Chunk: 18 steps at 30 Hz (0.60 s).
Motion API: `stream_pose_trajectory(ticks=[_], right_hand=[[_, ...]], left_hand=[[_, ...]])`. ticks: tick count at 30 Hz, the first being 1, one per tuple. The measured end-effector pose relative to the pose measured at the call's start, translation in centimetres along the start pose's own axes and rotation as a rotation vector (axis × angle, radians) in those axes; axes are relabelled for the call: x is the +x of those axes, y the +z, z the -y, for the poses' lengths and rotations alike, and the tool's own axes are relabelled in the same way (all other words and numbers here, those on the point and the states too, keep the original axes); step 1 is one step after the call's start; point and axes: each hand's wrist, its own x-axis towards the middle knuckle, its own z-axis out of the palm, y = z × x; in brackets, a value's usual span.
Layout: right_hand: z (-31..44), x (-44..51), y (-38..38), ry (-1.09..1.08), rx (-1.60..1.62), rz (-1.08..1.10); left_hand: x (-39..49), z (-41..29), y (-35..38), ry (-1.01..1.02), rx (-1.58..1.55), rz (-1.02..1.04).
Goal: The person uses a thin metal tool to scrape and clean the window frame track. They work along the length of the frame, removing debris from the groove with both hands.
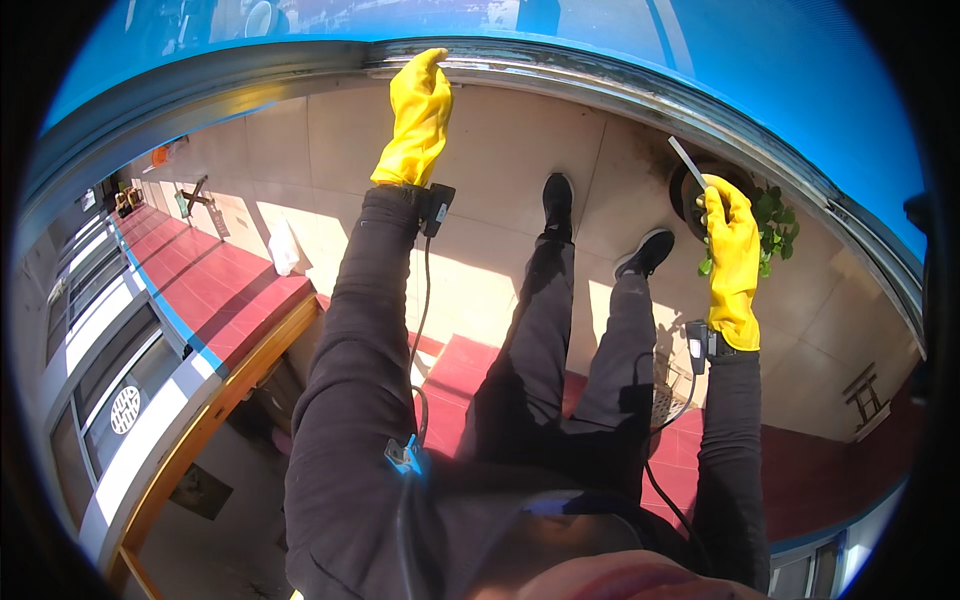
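My left hand (421, 112), in a yellow rubber glove, reaches up to the worn metal window track (525, 67), its fingertips at the track's edge; whether they grip it cannot be told. In my right hand (726, 217), gloved the same way, is a thin pale flat strip (686, 161) pointing up and to the left, below the track. Blue glazing or sheeting (600, 22) lies beyond the track. Both wrists carry small black devices with cables.
A potted green plant (776, 225) stands on the tiled floor (495, 150) behind my right hand. Red tiled steps (225, 300) run along the left, with a white bag (283, 247) beside them. A small wooden stool (868, 401) is at the right.
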Motion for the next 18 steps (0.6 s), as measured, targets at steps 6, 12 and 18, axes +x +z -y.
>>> stream_pose_trajectory(ticks=[6,12,18], right_hand=[[-0.6,-0.9,0.6,0.000,-0.005,-0.018],[0.2,-0.1,1.5,-0.005,0.031,0.019],[0.5,-0.2,2.8,-0.011,0.075,0.050]], left_hand=[[-2.6,-4.1,5.1,0.318,-0.119,0.068],[-1.6,-7.9,10.9,0.609,0.140,0.061],[-2.2,-8.4,12.2,0.589,0.401,0.046]])
